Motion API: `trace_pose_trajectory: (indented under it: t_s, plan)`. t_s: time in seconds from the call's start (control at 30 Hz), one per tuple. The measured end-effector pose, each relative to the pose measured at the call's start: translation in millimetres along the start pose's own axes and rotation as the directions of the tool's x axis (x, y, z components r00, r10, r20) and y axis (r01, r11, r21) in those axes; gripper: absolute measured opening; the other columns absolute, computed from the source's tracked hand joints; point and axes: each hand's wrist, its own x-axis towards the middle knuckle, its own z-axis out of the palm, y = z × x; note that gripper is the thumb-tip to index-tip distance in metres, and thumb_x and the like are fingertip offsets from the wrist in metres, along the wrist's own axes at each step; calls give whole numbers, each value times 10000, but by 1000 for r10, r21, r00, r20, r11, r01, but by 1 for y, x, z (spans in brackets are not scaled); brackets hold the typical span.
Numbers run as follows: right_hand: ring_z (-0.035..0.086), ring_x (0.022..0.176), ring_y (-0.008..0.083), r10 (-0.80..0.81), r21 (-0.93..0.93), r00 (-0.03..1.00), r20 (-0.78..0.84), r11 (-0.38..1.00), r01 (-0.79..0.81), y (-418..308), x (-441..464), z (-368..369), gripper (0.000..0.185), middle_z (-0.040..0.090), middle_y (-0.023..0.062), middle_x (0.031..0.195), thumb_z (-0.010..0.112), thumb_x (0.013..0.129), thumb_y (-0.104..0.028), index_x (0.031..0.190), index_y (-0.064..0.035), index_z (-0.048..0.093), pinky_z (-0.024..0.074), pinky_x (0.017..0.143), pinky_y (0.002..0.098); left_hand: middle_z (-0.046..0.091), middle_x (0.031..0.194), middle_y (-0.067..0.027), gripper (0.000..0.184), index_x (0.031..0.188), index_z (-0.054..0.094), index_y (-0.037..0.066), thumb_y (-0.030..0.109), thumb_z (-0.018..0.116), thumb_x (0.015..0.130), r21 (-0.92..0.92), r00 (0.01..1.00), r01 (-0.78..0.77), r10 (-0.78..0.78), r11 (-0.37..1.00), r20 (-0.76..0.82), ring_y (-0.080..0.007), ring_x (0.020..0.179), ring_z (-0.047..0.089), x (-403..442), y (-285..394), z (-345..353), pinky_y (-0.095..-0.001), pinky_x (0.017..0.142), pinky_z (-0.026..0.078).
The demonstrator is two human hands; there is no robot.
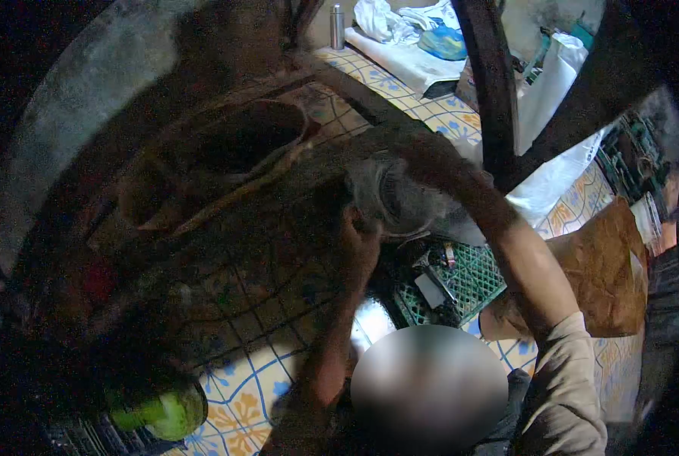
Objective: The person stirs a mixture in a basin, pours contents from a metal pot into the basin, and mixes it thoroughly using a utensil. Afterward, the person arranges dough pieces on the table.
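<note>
Both arms reach up and forward into shadow near the middle of the view. A clear, crumpled plastic bag (430, 201) with a round, ringed object inside it hangs between them. My left hand (360, 235) is closed at the bag's lower left side, its fingers curled against the plastic. At the bag's upper edge is my right hand (415, 148), dark and blurred, so its fingers cannot be made out. Below the bag a green plastic crate (472, 281) holds a white rectangular item (430, 290) and other small things.
A dark oval basket (278, 163) lies in shadow at the left. Dark beams (491, 83) cross the upper right. Brown paper sacking (598, 273) stands at the right, and a green object (164, 410) at the lower left. A metal bottle (337, 29) stands far back.
</note>
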Motion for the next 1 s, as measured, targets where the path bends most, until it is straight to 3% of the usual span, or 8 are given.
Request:
trace_pose_trajectory:
  t_s: [0.17,0.3,0.4,0.47,0.57,0.67,0.83,1.0]
  plan:
    - [447,1162,348,-226,-216,934,-278,962,169,-21,-23,1,483,488,157,1240,608,769,-198,1234,-106,518,312,1012,490,283,1395,-250,846,1405,225,49,204,724,740,414,913,-332,400,847,-85,-410,1259,345,39,40,-17,-480,1009,353]
    - [412,1196,350,-179,-209,912,-369,972,106,-16,-41,-11,572,410,152,1321,646,768,-277,1290,-115,477,315,1014,470,276,1402,-236,857,1413,224,72,152,724,721,318,915,-389,323,865,240,-405,1264,335,74,50,-14,-475,1005,366]
    - [390,1228,349,119,56,847,-519,993,-105,-29,-92,-53,644,404,171,1334,691,737,-283,1305,-105,447,301,1040,442,325,1382,-215,811,1407,258,92,140,715,739,523,858,-487,269,700,439,-382,1236,376,91,56,-21,-458,1000,381]
    - [361,1254,368,476,417,756,-450,860,-293,-35,-137,-51,684,379,203,1358,695,720,-184,1329,-76,403,281,1058,418,361,1362,-205,782,1405,273,102,153,708,757,587,860,-480,219,652,461,-367,1214,405,95,63,-24,-452,996,388]
    - [377,1237,401,578,588,686,-442,764,-265,-36,-178,-5,681,372,229,1358,626,731,-66,1357,-49,357,313,1034,415,414,1327,-196,747,1403,285,109,192,696,784,525,905,-339,118,781,409,-349,1182,444,80,70,-30,-448,987,397]
    - [472,1162,387,645,603,716,-267,692,-398,-19,-175,42,671,478,239,1268,587,742,-37,1362,-17,331,392,966,408,449,1305,-188,733,1402,290,109,214,691,798,471,913,-351,184,809,363,-336,1166,469,80,40,-25,-446,980,404]
    - [507,1117,376,541,695,790,-289,686,-216,33,-151,74,647,528,240,1196,591,768,-52,1358,-20,327,397,949,408,431,1327,-193,799,1409,265,84,175,723,761,541,816,-573,495,616,299,-348,1207,441,61,-4,-20,-446,991,393]
    - [487,1138,390,465,622,738,-488,779,-80,38,-139,66,692,502,235,1235,618,766,-91,1380,-53,303,397,956,408,407,1347,-202,886,1416,245,82,165,767,705,425,887,-435,298,794,352,-375,1227,411,48,59,-41,-450,1008,372]
